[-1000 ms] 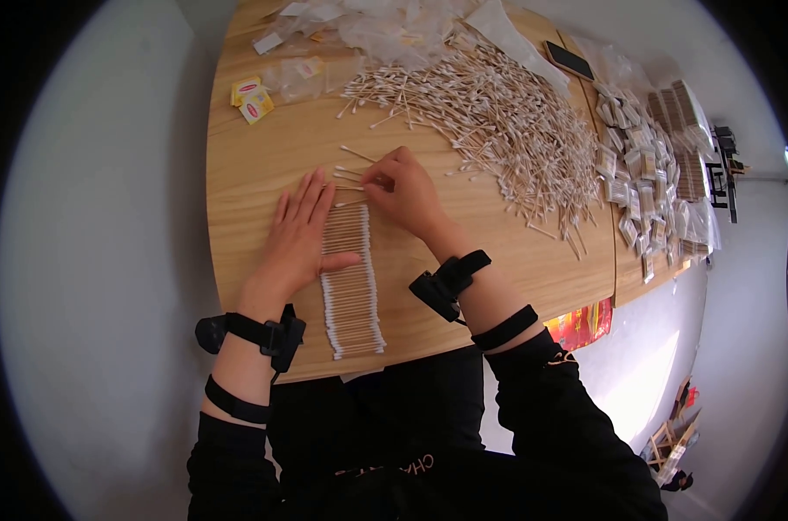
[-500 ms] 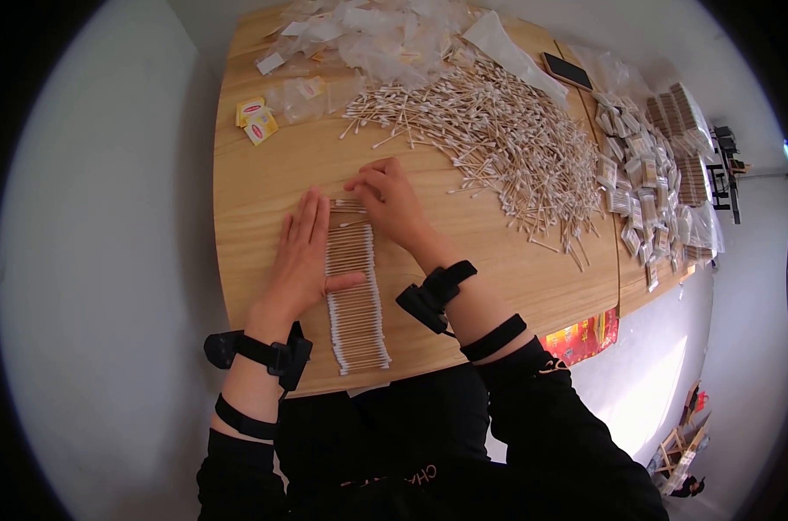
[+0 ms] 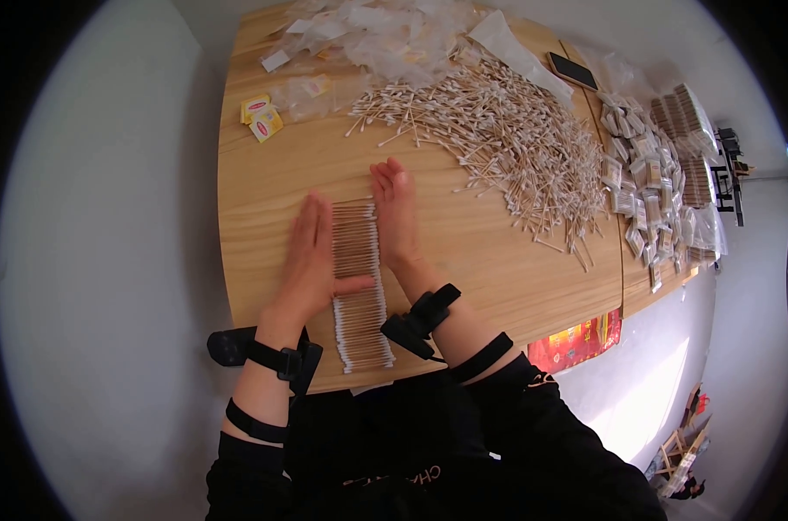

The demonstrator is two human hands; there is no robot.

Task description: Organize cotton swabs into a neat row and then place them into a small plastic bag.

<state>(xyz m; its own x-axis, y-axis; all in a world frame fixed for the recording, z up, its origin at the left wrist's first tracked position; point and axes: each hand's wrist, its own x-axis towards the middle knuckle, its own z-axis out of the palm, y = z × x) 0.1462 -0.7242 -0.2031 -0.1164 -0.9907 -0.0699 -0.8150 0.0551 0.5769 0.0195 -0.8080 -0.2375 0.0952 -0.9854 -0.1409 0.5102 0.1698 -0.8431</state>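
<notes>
A long row of cotton swabs (image 3: 359, 326) lies side by side on the wooden table in front of me. My left hand (image 3: 312, 252) is open, its edge along the row's left tips and its thumb stretched across the swabs. Along the upper right tips stands my right hand (image 3: 396, 213), open and on edge, fingers extended away from me. Between the two palms, the swab ends look nearly even. Beyond my right hand spreads a big heap of loose cotton swabs (image 3: 516, 130).
Clear plastic bags (image 3: 385, 43) pile up at the far edge, with yellow cards (image 3: 265, 124) near them. A dark phone (image 3: 573, 71) lies at the far right. Many small packs of swabs (image 3: 646, 174) sit on the right, beside stacked packs (image 3: 682, 117). A wall (image 3: 107, 260) rises on the left.
My right hand has gone from pinching at the row's far end to lying open along its right side. The swabs at that end now lie straight in line with the others.
</notes>
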